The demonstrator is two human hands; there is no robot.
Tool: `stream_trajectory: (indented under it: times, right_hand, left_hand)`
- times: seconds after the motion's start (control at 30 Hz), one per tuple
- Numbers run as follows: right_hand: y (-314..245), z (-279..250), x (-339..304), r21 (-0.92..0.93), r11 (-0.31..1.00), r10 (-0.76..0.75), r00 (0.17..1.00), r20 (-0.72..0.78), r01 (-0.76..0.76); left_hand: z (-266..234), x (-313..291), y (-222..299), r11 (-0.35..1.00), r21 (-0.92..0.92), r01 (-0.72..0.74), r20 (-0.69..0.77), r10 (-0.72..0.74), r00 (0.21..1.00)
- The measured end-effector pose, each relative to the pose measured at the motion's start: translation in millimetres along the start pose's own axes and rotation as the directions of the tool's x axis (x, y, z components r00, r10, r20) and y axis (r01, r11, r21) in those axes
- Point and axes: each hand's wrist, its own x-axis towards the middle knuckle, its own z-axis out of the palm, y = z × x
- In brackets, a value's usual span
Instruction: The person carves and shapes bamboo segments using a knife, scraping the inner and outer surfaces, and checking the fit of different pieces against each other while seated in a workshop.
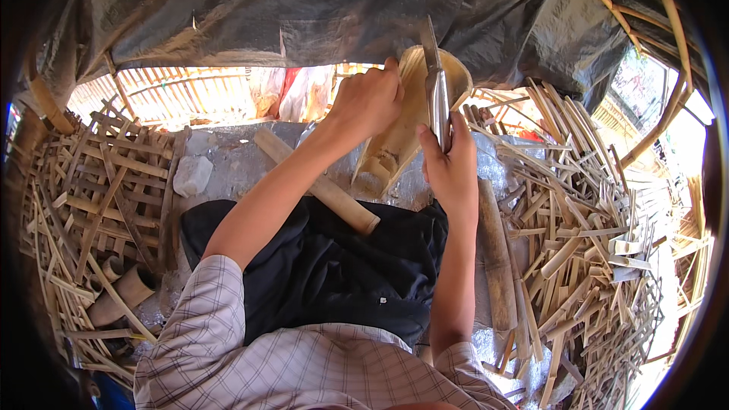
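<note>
A wide split length of bamboo (393, 133) stands tilted in front of me, its hollow inner face showing. My left hand (370, 99) is closed at its left edge, with the fingertips partly hidden. My right hand (453, 163) is wrapped round the lower end of a large knife (438, 99) with a shiny metal handle. The blade points up and away, across the bamboo's upper end. Whether the blade touches the bamboo, I cannot tell. A round bamboo pole (334, 199) lies aslant below my left forearm, its near end by my lap.
Loose bamboo strips and offcuts (577, 258) are heaped on the right, beside a long bamboo piece (497, 258). To the left are a slatted bamboo lattice (125, 182), cut bamboo tubes (121, 296) and a pale block (193, 176). A dark plastic sheet (304, 7) hangs low ahead.
</note>
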Motion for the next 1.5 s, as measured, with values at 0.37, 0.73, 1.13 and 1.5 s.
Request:
stream_trajectory:
  times: [0.37, 0.73, 1.13, 1.5]
  right_hand:
    - [-6, -4, 6, -0.073, 0.997, -0.017, 1.0, 0.006, 0.017]
    - [-1, -11, 12, -0.117, 0.992, -0.042, 0.999, 0.005, 0.042]
    - [-68, -37, 3, 0.085, 0.978, -0.171, 0.966, -0.196, 0.191]
    - [-20, -15, 18, -0.635, 0.756, -0.129, 0.988, 0.089, 0.157]
  left_hand:
    - [1, -4, -2, 1.0, -0.025, -0.008, -0.022, 0.007, 1.0]
    - [7, -1, -7, 0.999, -0.038, -0.034, -0.051, 0.032, 0.998]
    - [7, 1, -5, 1.0, 0.007, 0.009, 0.003, -0.009, 1.0]
    - [20, 11, -17, 0.998, -0.058, 0.005, -0.033, -0.007, 0.999]
